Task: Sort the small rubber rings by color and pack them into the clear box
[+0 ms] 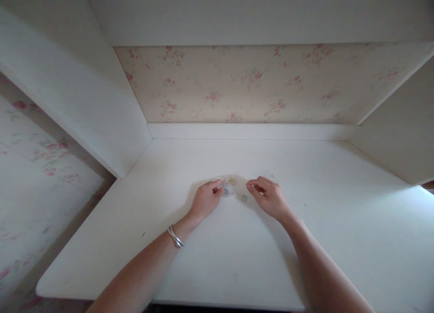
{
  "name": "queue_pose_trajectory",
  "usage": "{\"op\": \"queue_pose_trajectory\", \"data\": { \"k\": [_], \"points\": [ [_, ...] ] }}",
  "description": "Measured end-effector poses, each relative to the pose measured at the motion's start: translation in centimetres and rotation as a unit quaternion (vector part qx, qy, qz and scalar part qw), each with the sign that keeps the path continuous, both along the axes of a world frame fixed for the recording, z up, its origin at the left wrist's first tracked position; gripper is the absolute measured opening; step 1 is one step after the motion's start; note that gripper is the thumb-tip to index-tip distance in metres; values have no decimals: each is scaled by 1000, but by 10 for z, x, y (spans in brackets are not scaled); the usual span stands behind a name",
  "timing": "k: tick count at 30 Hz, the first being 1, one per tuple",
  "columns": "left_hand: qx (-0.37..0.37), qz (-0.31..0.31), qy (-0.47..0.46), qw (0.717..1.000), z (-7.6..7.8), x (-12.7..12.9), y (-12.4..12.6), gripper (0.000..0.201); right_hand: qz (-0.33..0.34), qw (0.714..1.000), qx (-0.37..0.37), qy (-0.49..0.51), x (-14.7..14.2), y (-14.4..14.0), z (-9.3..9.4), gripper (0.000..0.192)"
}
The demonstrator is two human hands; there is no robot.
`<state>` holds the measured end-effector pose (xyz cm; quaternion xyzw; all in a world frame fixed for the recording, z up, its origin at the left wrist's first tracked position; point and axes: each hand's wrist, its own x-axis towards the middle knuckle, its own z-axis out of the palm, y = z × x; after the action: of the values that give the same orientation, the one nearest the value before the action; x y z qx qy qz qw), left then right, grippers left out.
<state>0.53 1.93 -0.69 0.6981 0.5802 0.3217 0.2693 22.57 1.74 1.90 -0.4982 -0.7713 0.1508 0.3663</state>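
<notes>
Small clear packet (228,185) lies flat on the white desk top (237,259), near the middle of the surface and a little toward the back wall. It looks like a transparent plastic sachet with small pale beads or buttons inside; the view is too small and blurred to be sure of the contents. Its long axis seems to run roughly left to right, parallel to the desk's rear edge.

One small greenish round bead (244,198) sits loose on the desk, just right of the packet and nearer the front, between the two hands.

Left hand (204,200): fingers curled, thumb and fingertips pinching the left end of the packet. A silver bangle (175,236) circles that wrist.

Right hand (269,197): fingers curled in, thumb and forefinger closed together in a pinch just right of the loose bead, apart from the packet. Whether anything is held in that pinch cannot be told.

Both forearms lie across the desk from the front edge.

Edges: white back ledge (251,131) beyond the packet, floral wallpaper (251,82) above it. White side panels (84,96) close the alcove on left and right. Bare desk surface spreads wide to either side of the hands and between them and the front edge.
</notes>
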Motion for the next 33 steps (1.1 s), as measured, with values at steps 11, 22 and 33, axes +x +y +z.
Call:
{"op": "queue_pose_trajectory", "data": {
  "k": [11, 22, 33],
  "points": [
    [46, -8, -25, 999, -3, -1, 1, 30, 91, 973, -136, -160, 15, 2, -2, 18],
    [141, -62, 8, 988, 12, 7, -20, 22, 144, 972, -140, -122, 3, -5, 0, 21],
    [153, -126, 38, 979, 11, 10, -24, 19, 139, 977, -145, 77, -18, -10, -3, 22]
  ]
}}
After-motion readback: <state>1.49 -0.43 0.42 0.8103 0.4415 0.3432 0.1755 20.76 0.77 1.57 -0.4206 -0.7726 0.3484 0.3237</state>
